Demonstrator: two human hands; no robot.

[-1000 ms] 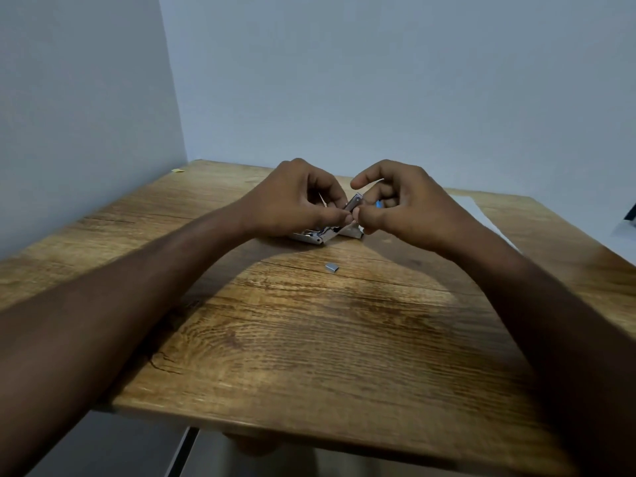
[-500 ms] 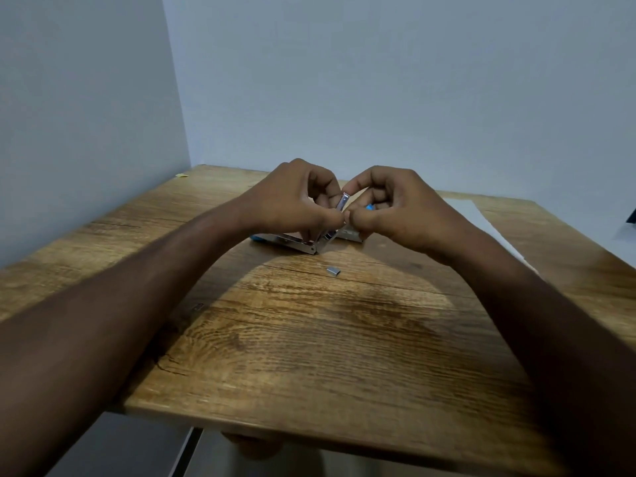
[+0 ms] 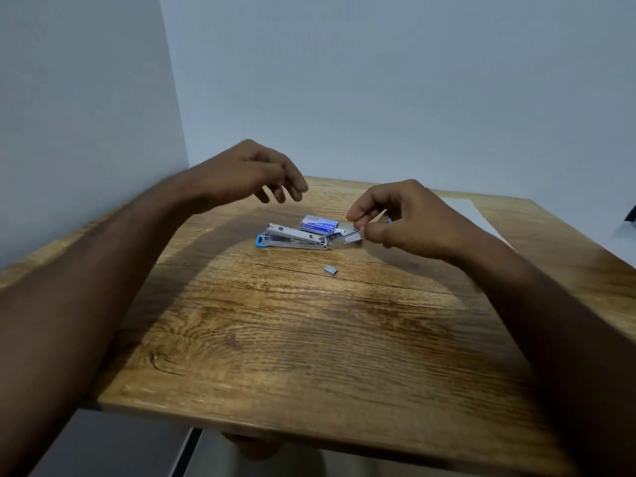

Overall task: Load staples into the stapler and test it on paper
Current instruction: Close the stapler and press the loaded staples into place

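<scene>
A metal stapler [image 3: 296, 239] with blue ends lies opened flat on the wooden table [image 3: 309, 339], its top arm swung out to the right. Behind it sits a small blue staple box [image 3: 319, 224]. My right hand [image 3: 395, 215] pinches the swung-out top arm between thumb and fingers. My left hand [image 3: 254, 173] hovers above and to the left of the stapler, fingers loosely spread and holding nothing. A short strip of staples [image 3: 331, 269] lies loose on the wood in front of the stapler. A white sheet of paper [image 3: 471, 215] lies at the far right, partly behind my right hand.
Grey walls close in the table on the left and at the back. The table's front edge runs across the lower part of the view. A dark object [image 3: 631, 213] shows at the right edge beyond the table.
My left hand has let go of the stapler and risen up and to the left. The stapler now lies flat and uncovered, and the staple box shows. My right hand keeps its pinch.
</scene>
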